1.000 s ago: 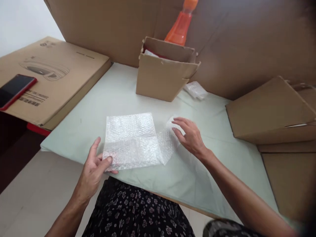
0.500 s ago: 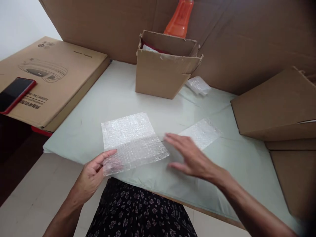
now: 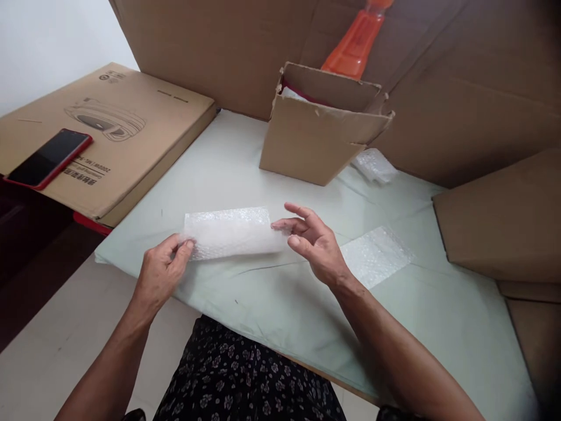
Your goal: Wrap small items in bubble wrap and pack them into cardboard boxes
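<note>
A clear bubble wrap sheet [image 3: 232, 237] lies folded over on itself in front of me, its near layer looking cloudy white. My left hand [image 3: 164, 269] pinches its left end between thumb and fingers. At the opposite end is my right hand [image 3: 313, 240], fingers spread and thumb apart, with some fingertips at the sheet's right edge. Behind that hand, a second bubble wrap piece [image 3: 379, 254] rests flat on the pale green cloth. Another bubble wrap bundle [image 3: 374, 165] sits farther back.
An open cardboard box [image 3: 322, 137] stands at the back, with an orange plastic object [image 3: 355, 44] rising behind it. On the left, a flat printed carton [image 3: 144, 152] carries a red-cased phone [image 3: 50, 158]. More cardboard [image 3: 504, 216] stands at the right edge of the cloth-covered table [image 3: 263, 292].
The sheet's near part has been folded up over the rest. My right hand has come to its right edge, and my left hand has moved up slightly. The view has shifted left.
</note>
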Demonstrator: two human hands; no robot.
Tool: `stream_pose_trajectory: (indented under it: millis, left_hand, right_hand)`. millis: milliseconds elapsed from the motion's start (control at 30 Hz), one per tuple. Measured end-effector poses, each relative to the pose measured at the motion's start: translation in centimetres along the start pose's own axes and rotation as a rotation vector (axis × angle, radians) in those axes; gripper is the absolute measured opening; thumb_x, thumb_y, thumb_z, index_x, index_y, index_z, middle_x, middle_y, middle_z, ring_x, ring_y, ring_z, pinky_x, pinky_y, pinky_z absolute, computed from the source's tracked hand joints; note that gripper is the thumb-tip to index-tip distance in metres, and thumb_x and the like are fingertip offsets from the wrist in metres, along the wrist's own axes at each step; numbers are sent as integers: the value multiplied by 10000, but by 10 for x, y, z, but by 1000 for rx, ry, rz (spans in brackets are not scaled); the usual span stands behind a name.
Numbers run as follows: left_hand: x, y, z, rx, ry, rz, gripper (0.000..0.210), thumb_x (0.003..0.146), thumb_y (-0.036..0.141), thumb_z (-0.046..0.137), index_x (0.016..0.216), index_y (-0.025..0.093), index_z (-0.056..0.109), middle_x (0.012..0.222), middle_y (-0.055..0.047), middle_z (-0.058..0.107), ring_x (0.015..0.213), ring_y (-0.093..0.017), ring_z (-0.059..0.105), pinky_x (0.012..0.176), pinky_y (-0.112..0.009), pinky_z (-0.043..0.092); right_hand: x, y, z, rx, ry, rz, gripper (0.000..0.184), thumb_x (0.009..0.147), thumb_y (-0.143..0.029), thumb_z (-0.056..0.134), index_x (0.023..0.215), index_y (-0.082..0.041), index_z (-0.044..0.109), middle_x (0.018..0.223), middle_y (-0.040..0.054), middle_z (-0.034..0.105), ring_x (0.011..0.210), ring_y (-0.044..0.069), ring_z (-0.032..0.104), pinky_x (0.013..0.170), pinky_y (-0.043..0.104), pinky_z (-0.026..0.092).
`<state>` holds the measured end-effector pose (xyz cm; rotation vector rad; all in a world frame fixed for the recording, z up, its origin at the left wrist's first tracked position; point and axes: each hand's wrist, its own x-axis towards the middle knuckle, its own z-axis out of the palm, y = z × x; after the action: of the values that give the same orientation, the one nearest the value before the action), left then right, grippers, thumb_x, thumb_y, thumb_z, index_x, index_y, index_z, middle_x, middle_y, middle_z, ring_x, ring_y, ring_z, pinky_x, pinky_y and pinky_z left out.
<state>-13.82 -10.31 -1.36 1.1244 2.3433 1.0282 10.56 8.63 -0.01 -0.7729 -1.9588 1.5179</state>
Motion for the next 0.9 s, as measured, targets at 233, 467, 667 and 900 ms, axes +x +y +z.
stream_pose_trajectory:
  millis: [233, 467, 667, 900]
  left_hand:
    - [33, -10, 11, 196, 25, -10, 320, 881, 449, 497, 659, 220, 510, 571, 33, 452, 549, -131, 393, 567, -270, 303]
    - [28, -22, 8, 419, 80, -57, 433, 869, 538, 566, 1115, 207, 697, 1069, -79, 674, 796, -216, 610, 700, -322, 425]
    - [27, -20, 13, 415, 79, -38, 259, 875, 414, 494, 902, 217, 660, 983, -73, 693, 779, -213, 630, 698, -323, 437]
    - [61, 18, 26, 308, -122, 143, 229, 867, 355, 489, 960, 211, 641, 900, -46, 733, 827, -232, 682, 764, -337, 494]
  right_hand:
    - [29, 41, 20, -446, 49, 50, 591, 885, -304, 618, 1461, -261, 494, 884, 11, 708, 810, 210, 666, 899, 437, 523]
    - [50, 43, 12, -834, 72, -7, 472, 920, -461, 627, 1324, -219, 610, 1109, 115, 722, 992, 313, 649, 938, 509, 471]
    - [77, 41, 33, -827, -14, -60, 122, 868, -303, 665, 928, -197, 671, 1260, 134, 680, 1120, 326, 591, 966, 481, 447]
    - [-22, 19, 2, -340, 100, 152, 564, 897, -326, 647, 1435, -229, 509, 720, -45, 569, 613, 142, 504, 642, 292, 455]
